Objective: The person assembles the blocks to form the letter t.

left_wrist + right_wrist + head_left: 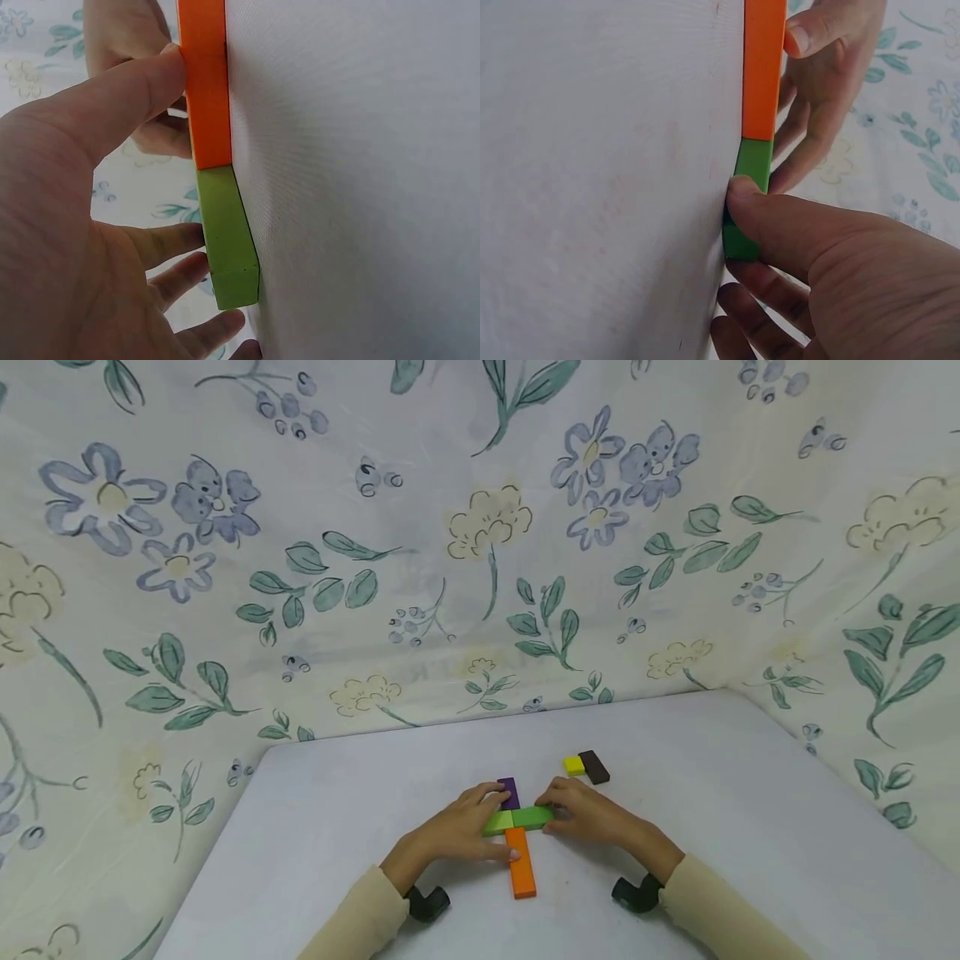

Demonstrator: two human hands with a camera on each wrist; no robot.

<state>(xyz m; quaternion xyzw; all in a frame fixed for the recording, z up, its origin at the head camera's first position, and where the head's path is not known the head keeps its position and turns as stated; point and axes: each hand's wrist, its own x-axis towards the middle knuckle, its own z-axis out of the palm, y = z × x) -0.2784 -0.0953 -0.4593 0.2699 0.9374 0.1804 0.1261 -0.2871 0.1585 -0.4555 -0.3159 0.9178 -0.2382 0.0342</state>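
Flat coloured blocks lie in a cross on the white table. An orange block [521,864] points toward me, a purple block [508,793] points away, and a light green block [498,823] and a darker green block [531,817] form the crossbar. My left hand [461,828] rests over the left side, its thumb touching the orange block and its loosely spread fingers around the light green and purple blocks. Between thumb and fingers, my right hand [588,810] pinches the outer end of the green block [754,161]. My right fingertips are partly hidden in the head view.
Behind my right hand, a small yellow block [573,766] lies beside a dark brown block [595,767]. A white floral cloth [420,602] hangs behind the table [360,793]. Black wrist devices [429,904] sit under both forearms.
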